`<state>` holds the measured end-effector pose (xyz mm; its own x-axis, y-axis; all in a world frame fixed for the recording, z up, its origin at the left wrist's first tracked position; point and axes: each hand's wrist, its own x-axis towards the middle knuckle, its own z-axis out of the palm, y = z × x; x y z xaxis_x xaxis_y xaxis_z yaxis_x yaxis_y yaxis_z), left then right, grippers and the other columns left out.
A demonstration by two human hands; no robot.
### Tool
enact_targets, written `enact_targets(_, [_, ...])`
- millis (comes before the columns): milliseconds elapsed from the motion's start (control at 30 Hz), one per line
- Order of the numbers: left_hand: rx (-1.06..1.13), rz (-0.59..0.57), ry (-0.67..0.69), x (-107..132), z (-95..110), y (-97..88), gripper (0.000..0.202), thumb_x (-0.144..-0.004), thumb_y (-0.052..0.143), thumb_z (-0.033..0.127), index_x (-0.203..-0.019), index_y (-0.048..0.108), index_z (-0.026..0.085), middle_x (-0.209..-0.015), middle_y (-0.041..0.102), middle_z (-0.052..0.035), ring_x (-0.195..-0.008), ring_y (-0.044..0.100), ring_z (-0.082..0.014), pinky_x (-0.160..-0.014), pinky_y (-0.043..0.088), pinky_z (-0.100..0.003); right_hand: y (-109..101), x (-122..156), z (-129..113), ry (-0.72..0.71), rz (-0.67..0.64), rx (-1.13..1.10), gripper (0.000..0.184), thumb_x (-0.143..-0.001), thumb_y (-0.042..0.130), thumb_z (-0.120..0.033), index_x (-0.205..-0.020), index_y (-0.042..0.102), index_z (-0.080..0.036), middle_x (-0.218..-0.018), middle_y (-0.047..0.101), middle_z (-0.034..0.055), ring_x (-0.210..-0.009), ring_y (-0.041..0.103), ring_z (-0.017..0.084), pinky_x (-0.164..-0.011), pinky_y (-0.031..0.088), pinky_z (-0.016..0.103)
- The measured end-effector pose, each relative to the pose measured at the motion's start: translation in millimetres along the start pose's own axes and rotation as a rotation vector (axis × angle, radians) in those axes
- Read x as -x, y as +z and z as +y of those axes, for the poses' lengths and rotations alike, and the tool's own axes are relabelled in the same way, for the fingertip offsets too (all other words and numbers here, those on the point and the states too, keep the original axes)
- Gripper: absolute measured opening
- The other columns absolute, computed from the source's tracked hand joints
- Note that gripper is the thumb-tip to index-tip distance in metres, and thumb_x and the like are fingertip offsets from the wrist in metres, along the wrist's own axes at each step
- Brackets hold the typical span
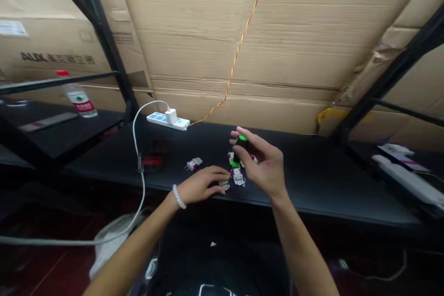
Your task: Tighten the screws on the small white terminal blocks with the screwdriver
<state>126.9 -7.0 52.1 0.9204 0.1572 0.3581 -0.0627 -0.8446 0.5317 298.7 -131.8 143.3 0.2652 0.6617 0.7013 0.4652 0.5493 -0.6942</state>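
The person's right hand [265, 162] is clamped on the handle of a green-and-black screwdriver [242, 142], thumb on the near side and fingers on the far side. The screwdriver stands nearly upright, its green top just showing above the thumb and its green collar below, pointing down toward the near edge of the black tabletop [312, 180].

The left hand [204, 182] reaches in low from the left, palm down, with a beaded bracelet [178, 196] at the wrist. Its fingertips are at a small pale part [224, 184] right by the tabletop's near edge; whether they grip it or only press on it, one cannot tell. This part lies under and just beside the fingers, to the left of the right hand and nearer than it.

A white-and-purple piece [238, 176] lies just to the right of the left fingertips, below the right hand's thumb. More such pieces sit farther back, partly hidden behind the screwdriver and the right hand. Another white piece [194, 163] lies apart on the left, beyond the left hand.

At the far left of the tabletop rests a power strip [178, 123] with a white plug [170, 116] in it, before a cardboard wall [294, 55].
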Motion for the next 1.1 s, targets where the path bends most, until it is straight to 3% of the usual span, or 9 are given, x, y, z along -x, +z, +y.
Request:
enact_targets(100, [0.009,0.003,-0.001,0,1,-0.6,0.038,-0.100,0.073,0.035,-0.135,0.072,0.021,-0.138,0.072,-0.0128,-0.130,0.066,-0.0266,-0.117,0.051,-0.044,-1,2,0,0.005,-0.034,-0.012,0.034,-0.103,0.062,-0.027,-0.137,0.068,-0.026,-0.133,0.076,0.0100,-0.107,0.080,0.023,-0.093,0.067,0.040])
enact_targets(200, [0.003,0.003,-0.003,0,1,-0.7,0.037,-0.099,0.074,0.034,-0.134,0.073,0.021,-0.137,0.072,-0.0126,-0.129,0.067,-0.0268,-0.116,0.051,-0.043,-2,3,-2,-0.049,-0.013,0.039,0.029,-0.102,0.064,-0.027,-0.131,0.071,-0.027,-0.121,0.078,0.0078,-0.104,0.079,0.022,-0.090,0.066,0.039])
enact_targets(400, [-0.009,-0.002,-0.012,-1,2,0.2,0.034,-0.100,0.074,0.035,-0.131,0.074,0.023,-0.137,0.072,-0.0113,-0.130,0.066,-0.0269,-0.116,0.051,-0.043,3,-2,-2,-0.247,0.194,0.386,0.036,-0.084,0.089,-0.038,-0.117,0.078,-0.027,-0.084,0.069,0.0010,-0.063,0.059,0.015,-0.060,0.056,0.031])
enact_targets(533, [-0.004,-0.006,-0.006,-2,4,-1.0,0.034,-0.100,0.074,0.035,-0.131,0.074,0.022,-0.136,0.073,-0.0116,-0.129,0.067,-0.0270,-0.115,0.051,-0.043,6,0,1,-0.379,0.270,0.477,0.029,-0.093,0.081,-0.032,-0.121,0.077,-0.029,-0.087,0.072,0.0025,-0.060,0.058,0.015,-0.059,0.056,0.030])
enact_targets(633, [-0.001,-0.017,-0.005,-2,5,-2.8,0.033,-0.101,0.072,0.035,-0.131,0.074,0.021,-0.136,0.072,-0.0122,-0.129,0.066,-0.0271,-0.115,0.051,-0.043,5,5,0,-0.335,0.206,0.430,0.031,-0.099,0.070,-0.024,-0.129,0.073,-0.025,-0.090,0.074,0.0037,-0.068,0.065,0.017,-0.068,0.060,0.033])
enact_targets(767, [0.014,-0.026,-0.010,-2,6,-4.3,0.032,-0.102,0.071,0.035,-0.130,0.074,0.022,-0.137,0.072,-0.0118,-0.129,0.066,-0.0266,-0.116,0.050,-0.042,2,9,2,-0.182,0.015,0.241,0.045,-0.105,0.056,-0.024,-0.150,0.057,-0.027,-0.108,0.076,0.0063,-0.085,0.075,0.019,-0.079,0.064,0.034])
enact_targets(933, [0.011,-0.021,-0.014,-1,5,-3.4,0.034,-0.101,0.071,0.035,-0.133,0.073,0.021,-0.139,0.071,-0.0123,-0.129,0.066,-0.0266,-0.116,0.050,-0.042,-1,5,10,-0.169,-0.139,0.074,0.048,-0.110,0.040,-0.026,-0.158,0.044,-0.032,-0.119,0.072,0.0069,-0.082,0.075,0.014,-0.072,0.064,0.030])
enact_targets(1000, [0.007,-0.015,-0.012,-1,4,-2.7,0.035,-0.102,0.071,0.036,-0.133,0.073,0.020,-0.138,0.071,-0.0128,-0.129,0.066,-0.0269,-0.116,0.050,-0.042,-3,2,9,-0.167,-0.151,0.059,0.043,-0.108,0.048,-0.031,-0.151,0.051,-0.031,-0.122,0.071,0.0078,-0.087,0.075,0.017,-0.074,0.064,0.032])
enact_targets(1100, [-0.014,-0.025,-0.016,-1,4,-2.4,0.033,-0.102,0.071,0.037,-0.131,0.074,0.022,-0.136,0.072,-0.0121,-0.130,0.066,-0.0279,-0.115,0.050,-0.044,-5,-2,3,-0.193,-0.024,0.220,0.038,-0.092,0.078,-0.035,-0.128,0.070,-0.027,-0.115,0.068,0.0075,-0.097,0.071,0.022,-0.082,0.064,0.038])
